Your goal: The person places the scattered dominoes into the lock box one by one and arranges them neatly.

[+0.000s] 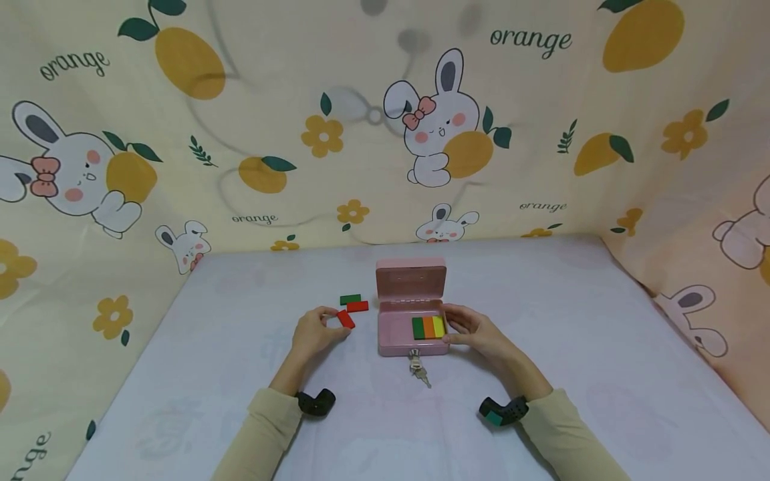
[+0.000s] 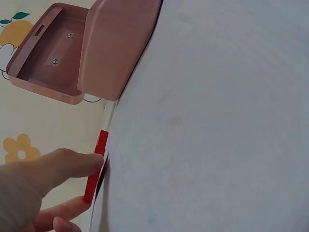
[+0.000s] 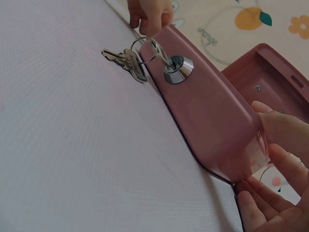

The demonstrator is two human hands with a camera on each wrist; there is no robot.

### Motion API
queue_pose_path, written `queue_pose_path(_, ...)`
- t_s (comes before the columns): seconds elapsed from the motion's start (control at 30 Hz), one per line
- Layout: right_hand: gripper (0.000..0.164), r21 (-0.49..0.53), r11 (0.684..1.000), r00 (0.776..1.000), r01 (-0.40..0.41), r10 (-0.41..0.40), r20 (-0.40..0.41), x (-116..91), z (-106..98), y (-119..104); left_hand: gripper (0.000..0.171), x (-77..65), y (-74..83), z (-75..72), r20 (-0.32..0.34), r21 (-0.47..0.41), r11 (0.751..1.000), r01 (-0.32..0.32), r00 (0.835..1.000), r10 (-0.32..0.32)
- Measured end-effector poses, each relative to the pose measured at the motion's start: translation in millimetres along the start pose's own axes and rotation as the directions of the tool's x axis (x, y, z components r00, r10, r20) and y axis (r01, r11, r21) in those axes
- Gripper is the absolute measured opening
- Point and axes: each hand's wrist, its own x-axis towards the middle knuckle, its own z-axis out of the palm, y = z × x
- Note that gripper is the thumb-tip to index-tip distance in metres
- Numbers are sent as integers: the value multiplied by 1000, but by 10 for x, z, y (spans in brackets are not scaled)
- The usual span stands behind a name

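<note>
Red block [image 1: 345, 318]: held in my left hand [image 1: 314, 331], tilted, to the left of the pink cash box [image 1: 394, 329] and apart from it; whether it clears the white cloth [image 1: 517, 294] I cannot tell.
Left grip: thumb and fingers pinching that block by its edges.
Loose pair: a second red block [image 1: 358, 306] and a green block [image 1: 350, 299] lie just beyond my pinched one, left of the box; they sit so near each other that I cannot tell whether they touch.
Right hand [image 1: 481, 332]: bent round the right end of the box, gripping it; from my right wrist I see one digit at the rim and others low, by the cloth.
Coloured row [image 1: 428, 327]: green, orange, amber and yellow, side by side inside the box; green is leftmost, yellow nearest the right wall.
Raised lid [image 1: 412, 279]: hinged at the rear, tipped back; screws [image 2: 56, 61] show on its inner face.
Lock [image 3: 178, 71]: set in the front wall; keys [image 3: 128, 61] on a ring dangle from it.
Sleeves [image 1: 265, 427]: beige, pushed above black wrist devices [image 1: 317, 403].
</note>
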Motion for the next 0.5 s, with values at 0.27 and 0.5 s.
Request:
queue_pose_path(0.27,72,3,1000,1000,-7,7,-5,-3,4,3,47,-8,36,-25,7,-45,999,-30,1000,30)
queue_pose_path(0.5,71,7,1000,1000,-8,8,-5,2,3,0,46,-18,71,-49,3,-46,996,-73,997,73)
